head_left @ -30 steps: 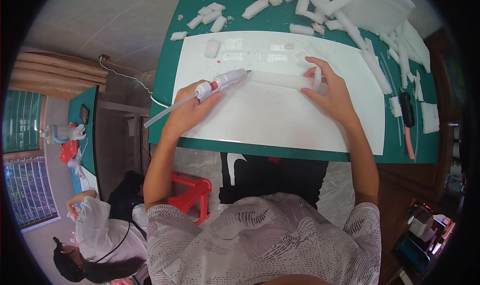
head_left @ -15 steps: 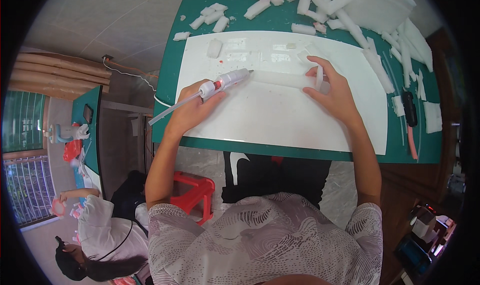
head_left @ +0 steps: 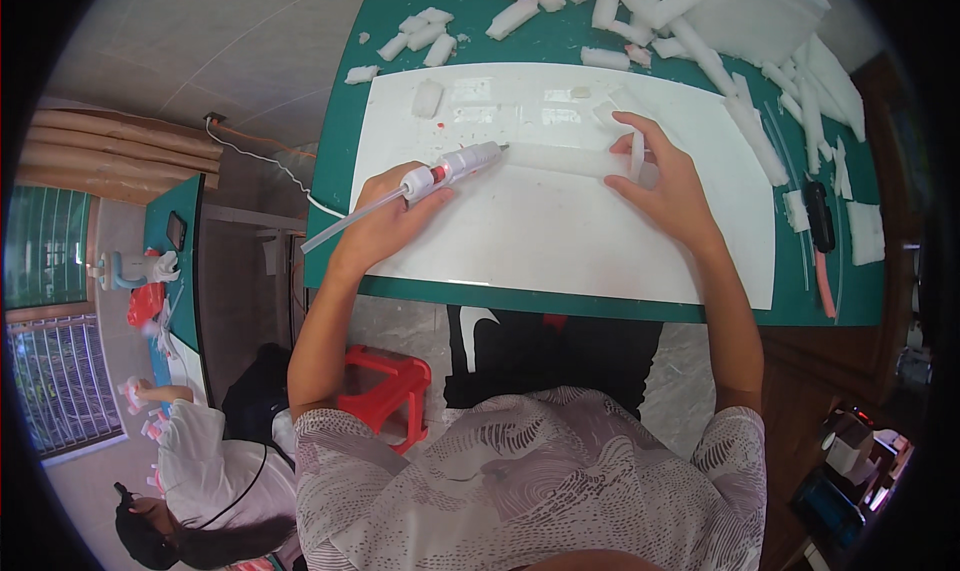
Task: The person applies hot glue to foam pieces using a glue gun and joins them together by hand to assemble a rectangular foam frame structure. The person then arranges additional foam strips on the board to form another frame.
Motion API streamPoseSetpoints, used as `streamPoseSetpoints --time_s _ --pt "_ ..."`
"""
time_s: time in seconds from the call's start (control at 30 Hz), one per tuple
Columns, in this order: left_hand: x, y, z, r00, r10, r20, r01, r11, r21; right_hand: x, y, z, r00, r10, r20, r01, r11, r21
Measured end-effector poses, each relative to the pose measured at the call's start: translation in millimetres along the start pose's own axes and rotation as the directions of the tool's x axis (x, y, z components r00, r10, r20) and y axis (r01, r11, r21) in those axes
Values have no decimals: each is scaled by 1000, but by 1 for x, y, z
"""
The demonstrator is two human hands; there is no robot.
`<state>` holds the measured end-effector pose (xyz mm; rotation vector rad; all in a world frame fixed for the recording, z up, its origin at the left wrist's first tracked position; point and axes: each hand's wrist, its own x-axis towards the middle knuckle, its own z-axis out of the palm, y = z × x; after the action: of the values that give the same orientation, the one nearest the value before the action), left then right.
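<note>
My left hand (head_left: 385,221) is closed around a white hot glue gun (head_left: 468,161), its thumb along the near side. A clear glue stick (head_left: 350,221) sticks out of the gun's back end. The gun's metal tip is at the left end of a pale, flat foam strip (head_left: 560,159) lying on a white board (head_left: 540,236); whether it touches cannot be made out. At the strip's other end, my right hand (head_left: 672,191) pinches the raised, curled white end between thumb and fingers. A small white foam block (head_left: 428,99) rests beyond the gun.
Cut foam pieces (head_left: 515,19) and long foam sticks (head_left: 700,56) lie along the green table's far side. To the right are a black-handled tool (head_left: 819,216) and clear rods. A red stool (head_left: 390,391) stands below. Another person (head_left: 205,461) works at a table on the left.
The glue gun has tilted slightly, its tip dipping a little nearer me. My right hand stays in place. The other person's hand has moved.
</note>
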<state>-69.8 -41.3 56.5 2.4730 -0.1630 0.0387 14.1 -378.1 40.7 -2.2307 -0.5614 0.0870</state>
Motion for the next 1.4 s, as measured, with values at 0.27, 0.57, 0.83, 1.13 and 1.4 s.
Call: streamPoseSetpoints --time_s 0.27,0.57,0.83,1.13,1.4 --pt "-5 -1 -2 1000 -2 8 1 1000 11 0 -4 0 1000 10 4 -10 1000 -15" --pt "-12 4 -2 1000 -11 10 11 1000 -9 0 2 0 1000 6 3 -6 1000 -18" --pt "-18 6 -2 1000 -8 -2 8 1000 13 1 5 2 1000 0 5 0 999 -39" --pt "-21 -6 -10 988 152 -40 -144 979 142 0 9 1 1000 -9 1 9 1000 -11" --pt "-19 -21 2 967 226 -118 -189 946 265 -3 8 -1 999 -44 14 43 998 36"
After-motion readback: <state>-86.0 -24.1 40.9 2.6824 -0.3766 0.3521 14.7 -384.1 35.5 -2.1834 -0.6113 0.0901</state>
